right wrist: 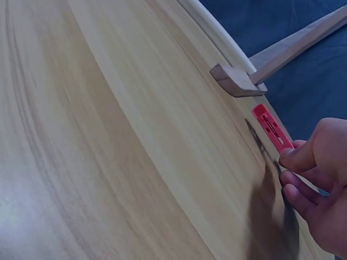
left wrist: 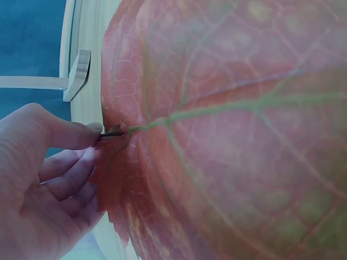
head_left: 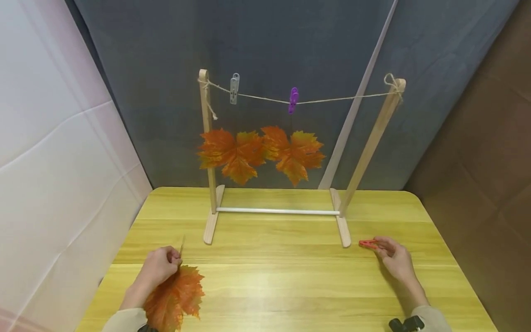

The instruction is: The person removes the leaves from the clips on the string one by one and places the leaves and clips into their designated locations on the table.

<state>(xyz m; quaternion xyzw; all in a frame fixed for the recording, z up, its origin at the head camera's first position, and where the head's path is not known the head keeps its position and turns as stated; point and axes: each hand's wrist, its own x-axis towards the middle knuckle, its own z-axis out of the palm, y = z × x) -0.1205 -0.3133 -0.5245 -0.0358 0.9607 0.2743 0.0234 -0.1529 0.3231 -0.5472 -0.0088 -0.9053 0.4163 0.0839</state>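
My left hand (head_left: 159, 266) pinches the thin stem of an orange artificial maple leaf (head_left: 182, 295) at the front left of the table. In the left wrist view the leaf (left wrist: 233, 130) fills most of the picture, its stem between thumb and fingers. Over on the right, my right hand (head_left: 396, 259) holds a red clothespin (head_left: 367, 244) between thumb and fingers, just right of the rack's right foot. The right wrist view shows that clothespin (right wrist: 272, 127) pointing away from the fingertips, over its shadow on the tabletop.
A wooden rack (head_left: 210, 184) stands at the table's back, with a string (head_left: 336, 100) tied between its posts. On the string, a clear clothespin (head_left: 234, 88) and a purple clothespin (head_left: 293, 100) each have an orange leaf (head_left: 294, 154) hanging below. A white rod (head_left: 278, 210) joins the feet.
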